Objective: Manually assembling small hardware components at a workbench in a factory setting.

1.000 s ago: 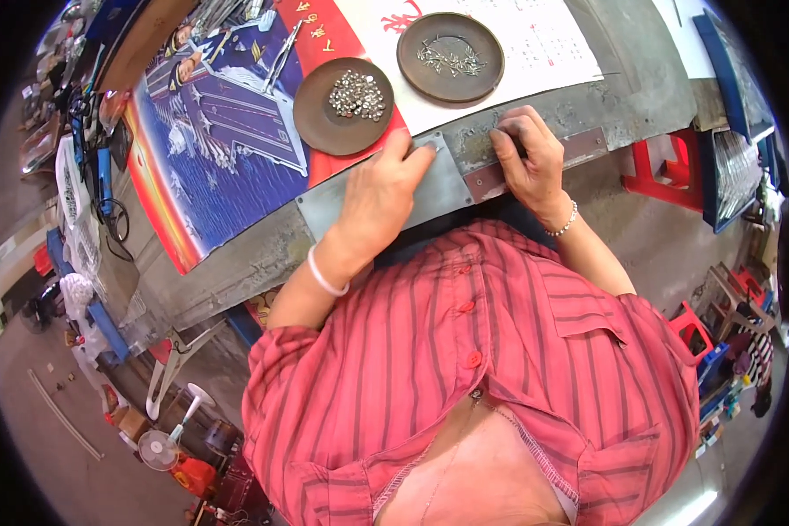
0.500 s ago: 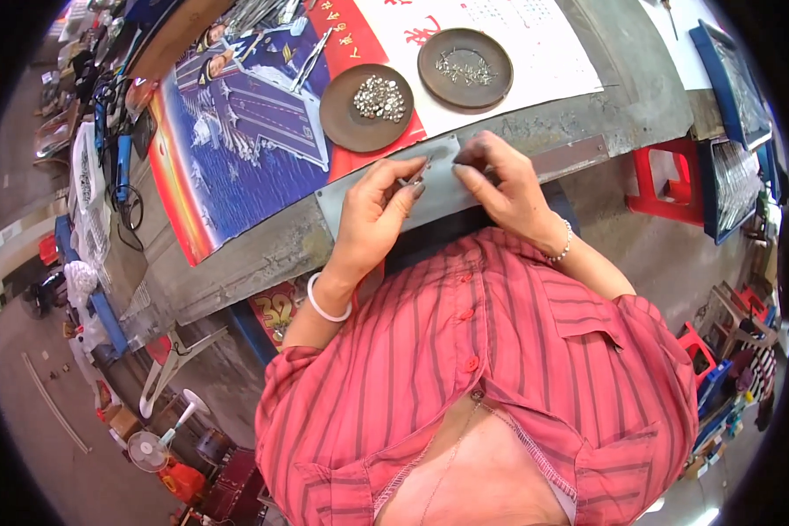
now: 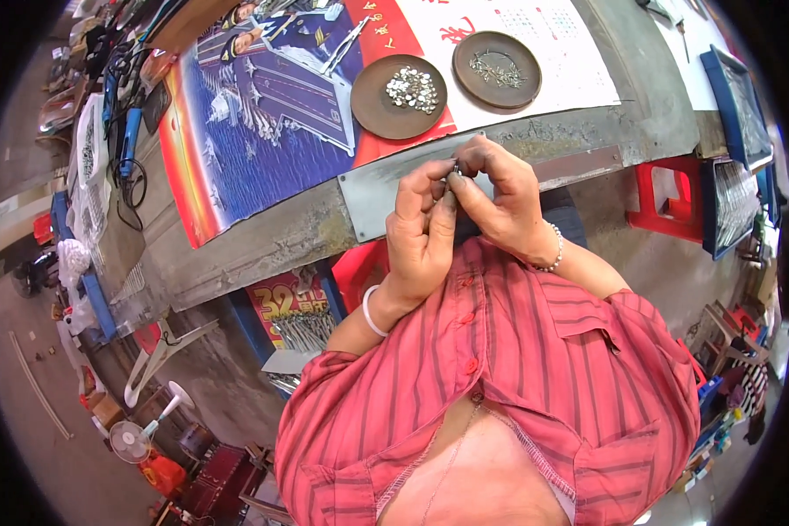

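Note:
My left hand (image 3: 422, 230) and my right hand (image 3: 501, 186) meet fingertip to fingertip over the near edge of the bench. Both are closed in a pinch around a tiny dark metallic piece (image 3: 453, 175), mostly hidden by the fingers, too small to name. Under and beside them lies a grey metal plate (image 3: 373, 197) at the bench edge. Just beyond my hands, a brown round dish (image 3: 373, 110) holds a heap of small shiny, bead-like parts (image 3: 412, 89). To its right, another brown dish (image 3: 473, 88) carries thin pin-like metal pieces (image 3: 498, 68).
A printed poster (image 3: 276, 131) covers much of the bench (image 3: 263, 254). Blue-handled tool (image 3: 131, 136) and cable lie at left. A red stool (image 3: 666, 206) and blue trays (image 3: 735, 105) stand at right. Below the bench, a bin (image 3: 302, 329) holds metal parts.
My hands, apart half a second ago, have come together at the fingertips. My left hand has moved right toward the right hand. The view has shifted slightly.

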Tool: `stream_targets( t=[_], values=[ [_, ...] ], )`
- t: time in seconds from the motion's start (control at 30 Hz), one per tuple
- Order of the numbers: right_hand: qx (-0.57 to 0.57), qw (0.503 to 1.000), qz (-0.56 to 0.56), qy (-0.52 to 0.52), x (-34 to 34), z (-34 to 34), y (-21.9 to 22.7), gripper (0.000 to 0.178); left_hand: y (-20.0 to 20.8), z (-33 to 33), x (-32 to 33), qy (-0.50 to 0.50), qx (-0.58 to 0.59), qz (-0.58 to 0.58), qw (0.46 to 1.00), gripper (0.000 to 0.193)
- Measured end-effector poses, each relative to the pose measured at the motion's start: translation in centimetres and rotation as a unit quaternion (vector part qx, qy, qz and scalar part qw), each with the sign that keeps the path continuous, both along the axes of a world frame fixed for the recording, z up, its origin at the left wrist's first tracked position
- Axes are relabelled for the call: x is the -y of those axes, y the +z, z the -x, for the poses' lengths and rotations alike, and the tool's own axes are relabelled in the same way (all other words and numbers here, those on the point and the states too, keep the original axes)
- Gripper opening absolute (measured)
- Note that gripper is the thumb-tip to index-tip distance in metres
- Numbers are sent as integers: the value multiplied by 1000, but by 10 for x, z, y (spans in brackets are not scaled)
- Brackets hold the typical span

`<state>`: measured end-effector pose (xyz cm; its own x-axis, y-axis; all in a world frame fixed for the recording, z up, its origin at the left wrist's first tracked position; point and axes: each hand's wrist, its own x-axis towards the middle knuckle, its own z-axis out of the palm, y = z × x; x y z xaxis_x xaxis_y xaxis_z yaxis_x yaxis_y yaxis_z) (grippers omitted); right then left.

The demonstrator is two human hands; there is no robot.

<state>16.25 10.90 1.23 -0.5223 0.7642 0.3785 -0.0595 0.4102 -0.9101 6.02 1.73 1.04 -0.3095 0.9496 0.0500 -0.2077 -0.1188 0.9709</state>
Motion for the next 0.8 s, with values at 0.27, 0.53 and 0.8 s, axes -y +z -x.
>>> stream_targets(
  t=[0.27,0.53,0.8],
  values=[
    [14,980,-194,-37,-14,13,1,15,-3,-19,-5,105,25,-43,993,30],
    [-30,960,274,43,-5,3,13,17,-1,-29,-8,136,55,-48,988,28],
    [71,978,-191,-52,-6,9,2,12,-12,-24,-5,123,73,-71,987,29]
  ],
)
